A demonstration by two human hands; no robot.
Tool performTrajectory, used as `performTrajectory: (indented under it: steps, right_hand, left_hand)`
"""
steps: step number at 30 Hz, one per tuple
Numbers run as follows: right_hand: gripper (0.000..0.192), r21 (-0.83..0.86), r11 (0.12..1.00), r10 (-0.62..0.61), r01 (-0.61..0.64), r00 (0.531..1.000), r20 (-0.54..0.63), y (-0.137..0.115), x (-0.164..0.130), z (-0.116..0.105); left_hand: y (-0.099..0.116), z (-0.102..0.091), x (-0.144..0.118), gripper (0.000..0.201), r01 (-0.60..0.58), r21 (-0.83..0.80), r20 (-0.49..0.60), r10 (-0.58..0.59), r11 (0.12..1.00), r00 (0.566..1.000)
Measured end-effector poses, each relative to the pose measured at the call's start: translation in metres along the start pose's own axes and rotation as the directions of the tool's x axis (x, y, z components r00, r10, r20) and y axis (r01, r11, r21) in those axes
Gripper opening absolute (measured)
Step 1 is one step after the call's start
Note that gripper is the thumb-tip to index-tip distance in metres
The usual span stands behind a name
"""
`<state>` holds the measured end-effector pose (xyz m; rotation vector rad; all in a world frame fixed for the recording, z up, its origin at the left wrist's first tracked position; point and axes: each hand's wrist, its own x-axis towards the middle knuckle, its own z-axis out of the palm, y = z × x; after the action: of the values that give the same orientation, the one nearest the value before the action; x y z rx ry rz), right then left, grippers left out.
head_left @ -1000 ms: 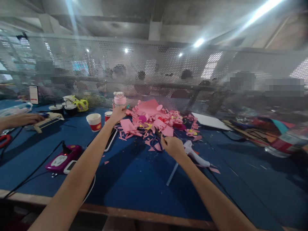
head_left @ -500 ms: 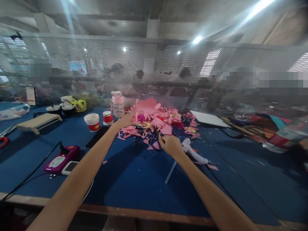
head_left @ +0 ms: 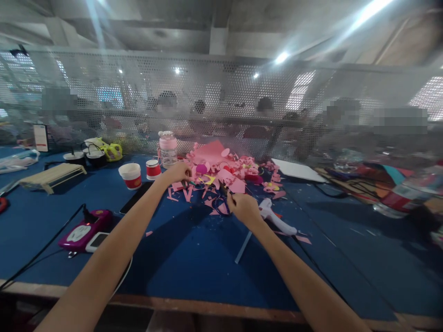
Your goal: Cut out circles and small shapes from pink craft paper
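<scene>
A heap of cut pink paper scraps (head_left: 211, 154), with some yellow, red and magenta pieces, lies on the blue tabletop before me. At its left edge is my left hand (head_left: 178, 172), fingers curled and pinched together; whatever is between them is too small to make out. My right hand (head_left: 244, 207) is closed at the heap's front edge, close to a pink paper piece (head_left: 237, 186). Something dark shows at its fingertips, its kind unclear. A dark blue loop (head_left: 220, 206) lies among scraps left of that hand. Beside my right wrist rests a white glue gun (head_left: 277, 219) with a clear glue stick (head_left: 243, 248).
Left of the heap stand a pink-lidded bottle (head_left: 168, 150), paper cups (head_left: 130, 176) and a dark phone (head_left: 135, 199). A purple power strip (head_left: 85, 229) with cables lies nearer. A white board (head_left: 298, 170) and a bottle (head_left: 394, 203) are at right. A perforated metal screen (head_left: 221, 101) rises behind.
My left hand has drawn slightly back from the scraps, and its fingers are more curled. My right hand stays at nearly the same spot. The whole view has shifted slightly.
</scene>
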<state>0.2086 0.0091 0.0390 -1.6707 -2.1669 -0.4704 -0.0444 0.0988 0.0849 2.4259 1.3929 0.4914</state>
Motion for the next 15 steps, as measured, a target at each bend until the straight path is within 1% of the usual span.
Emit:
performTrajectory:
  steps: [2,4,7,9,11,12,13,14,15]
  right_hand:
    - [0.043,0.019,1.0,0.009,-0.008,0.999,-0.044,0.0,0.0,0.001]
    - [0.042,0.049,0.999,0.018,-0.015,0.997,-0.076,0.001,-0.001,0.001]
    - [0.042,0.116,0.993,0.032,-0.02,0.994,-0.101,0.002,-0.001,0.002]
    - [0.04,0.188,0.982,0.044,-0.022,0.993,-0.11,0.002,-0.001,0.002]
    - [0.038,0.308,0.951,0.057,-0.02,0.992,-0.112,0.002,-0.001,0.003]
    - [0.037,0.398,0.917,0.067,-0.02,0.992,-0.104,0.001,-0.001,0.004]
    - [0.036,0.51,0.86,0.084,-0.028,0.993,-0.087,0.0,-0.001,0.005]
    - [0.035,0.632,0.774,0.109,-0.048,0.992,-0.058,-0.001,-0.001,0.006]
    - [0.033,0.748,0.66,0.137,-0.075,0.99,-0.021,-0.002,0.0,0.008]
  left_hand:
    - [0.001,-0.007,-0.002,0.023,-0.002,-0.108,-0.095,-0.009,0.994,0.995]
    - [0.003,-0.011,-0.004,0.027,-0.004,-0.239,-0.148,-0.032,0.971,0.988]
    - [0.008,-0.014,-0.006,0.029,-0.003,-0.433,-0.146,-0.067,0.902,0.987]
    - [0.011,-0.014,-0.008,0.032,-0.01,-0.518,-0.143,-0.075,0.855,0.987]
    - [0.014,-0.014,-0.008,0.033,-0.037,-0.574,-0.141,-0.054,0.818,0.989]
    - [0.016,-0.014,-0.008,0.034,-0.05,-0.595,-0.136,-0.04,0.802,0.99]
    - [0.017,-0.014,-0.008,0.034,-0.056,-0.613,-0.129,-0.03,0.788,0.991]
    - [0.019,-0.013,-0.007,0.034,-0.057,-0.627,-0.12,-0.023,0.777,0.993]
    - [0.021,-0.012,-0.007,0.033,-0.058,-0.639,-0.111,-0.018,0.767,0.994]
